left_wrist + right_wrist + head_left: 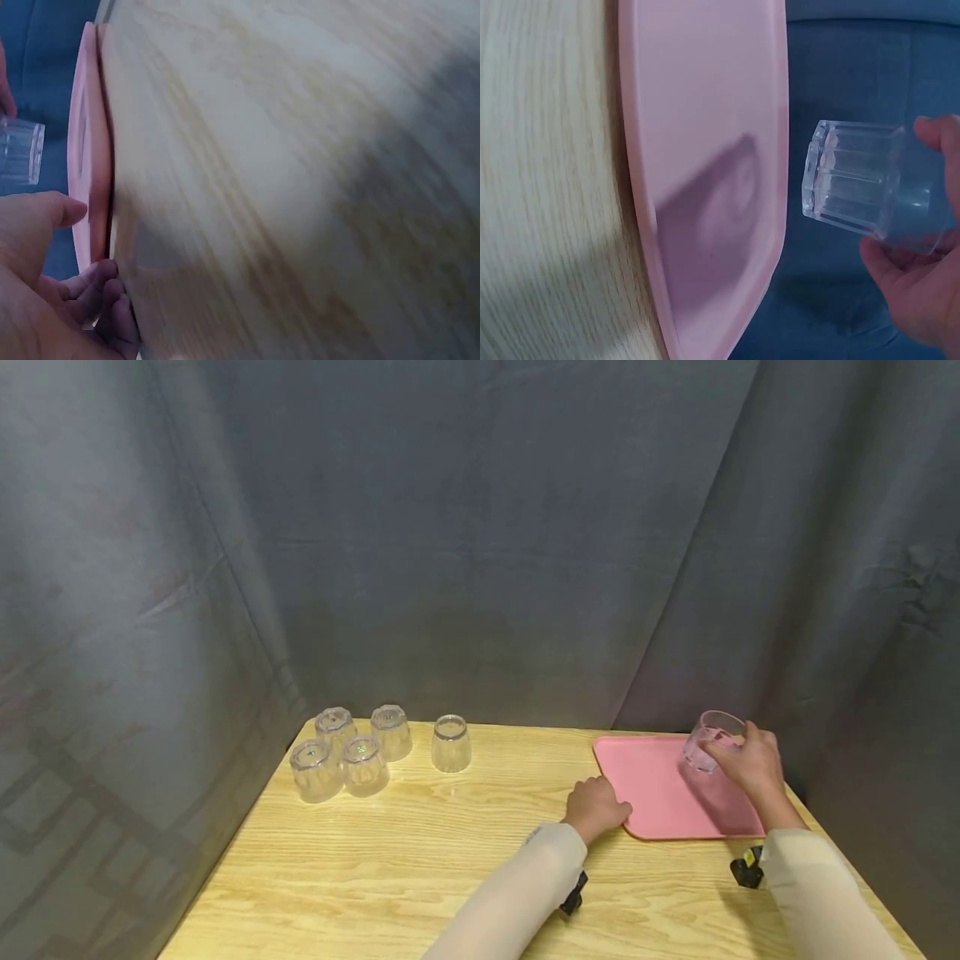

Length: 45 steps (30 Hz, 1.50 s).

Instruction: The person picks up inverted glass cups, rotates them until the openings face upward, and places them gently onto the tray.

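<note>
My right hand (pixel 750 764) grips a clear drinking glass (pixel 703 756) near its rim, thumb on one side and fingers on the other. The glass is upright with its faceted base downward; in the right wrist view a gap shows between that base and the pink tray (pixel 705 97). Its shadow falls on the tray. At the tray's near left corner, my left hand (pixel 596 808) holds the edge. In the left wrist view the thumb lies over the tray's rim (pixel 97 172), and the other fingers are curled low against its side.
Several clear glasses (pixel 365 768) stand upside down in a cluster at the table's back left. Another glass (pixel 452 747) stands alone to their right. Grey curtains (pixel 465 543) enclose the wooden table (pixel 375 877) at the back and sides.
</note>
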{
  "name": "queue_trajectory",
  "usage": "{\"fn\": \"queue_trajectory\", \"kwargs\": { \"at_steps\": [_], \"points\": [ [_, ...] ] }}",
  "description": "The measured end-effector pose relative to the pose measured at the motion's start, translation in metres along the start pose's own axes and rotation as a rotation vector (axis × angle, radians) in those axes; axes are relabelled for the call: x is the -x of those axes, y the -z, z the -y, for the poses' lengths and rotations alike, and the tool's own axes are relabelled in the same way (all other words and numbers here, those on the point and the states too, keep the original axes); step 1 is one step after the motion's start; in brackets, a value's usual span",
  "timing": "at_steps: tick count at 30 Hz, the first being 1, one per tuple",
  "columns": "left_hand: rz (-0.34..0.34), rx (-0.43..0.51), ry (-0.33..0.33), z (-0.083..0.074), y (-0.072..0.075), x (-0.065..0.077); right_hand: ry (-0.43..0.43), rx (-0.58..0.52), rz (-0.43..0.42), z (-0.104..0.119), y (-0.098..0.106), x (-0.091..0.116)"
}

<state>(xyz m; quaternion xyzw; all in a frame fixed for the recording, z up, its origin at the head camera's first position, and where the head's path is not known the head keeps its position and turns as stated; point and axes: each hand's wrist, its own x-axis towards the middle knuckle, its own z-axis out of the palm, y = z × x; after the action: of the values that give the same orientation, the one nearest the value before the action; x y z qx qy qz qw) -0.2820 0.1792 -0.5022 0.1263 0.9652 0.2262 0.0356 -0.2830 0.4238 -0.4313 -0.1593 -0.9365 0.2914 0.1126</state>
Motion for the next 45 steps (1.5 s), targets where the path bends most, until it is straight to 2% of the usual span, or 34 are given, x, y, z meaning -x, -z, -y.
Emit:
{"fn": "queue_trajectory", "kwargs": {
  "at_steps": [6, 15, 26, 31, 38, 45],
  "points": [
    [-0.001, -0.084, 0.028, -0.003, -0.009, -0.003, -0.002, 0.010, -0.005, -0.005, -0.005, -0.013],
    [0.028, -0.092, 0.031, -0.002, 0.003, -0.005, -0.057, -0.006, -0.021, -0.008, -0.007, -0.031],
    [0.041, -0.132, 0.044, -0.006, 0.004, -0.004, -0.129, -0.013, -0.007, -0.017, -0.004, -0.039],
    [0.051, -0.145, 0.045, -0.007, 0.005, -0.003, -0.123, -0.001, 0.007, -0.020, -0.008, -0.042],
    [0.066, -0.119, 0.046, -0.005, -0.007, -0.003, -0.116, 0.046, 0.019, -0.029, -0.009, -0.040],
    [0.078, -0.113, 0.045, -0.004, -0.009, -0.005, -0.086, 0.058, 0.022, -0.036, -0.013, -0.042]
  ]
}}
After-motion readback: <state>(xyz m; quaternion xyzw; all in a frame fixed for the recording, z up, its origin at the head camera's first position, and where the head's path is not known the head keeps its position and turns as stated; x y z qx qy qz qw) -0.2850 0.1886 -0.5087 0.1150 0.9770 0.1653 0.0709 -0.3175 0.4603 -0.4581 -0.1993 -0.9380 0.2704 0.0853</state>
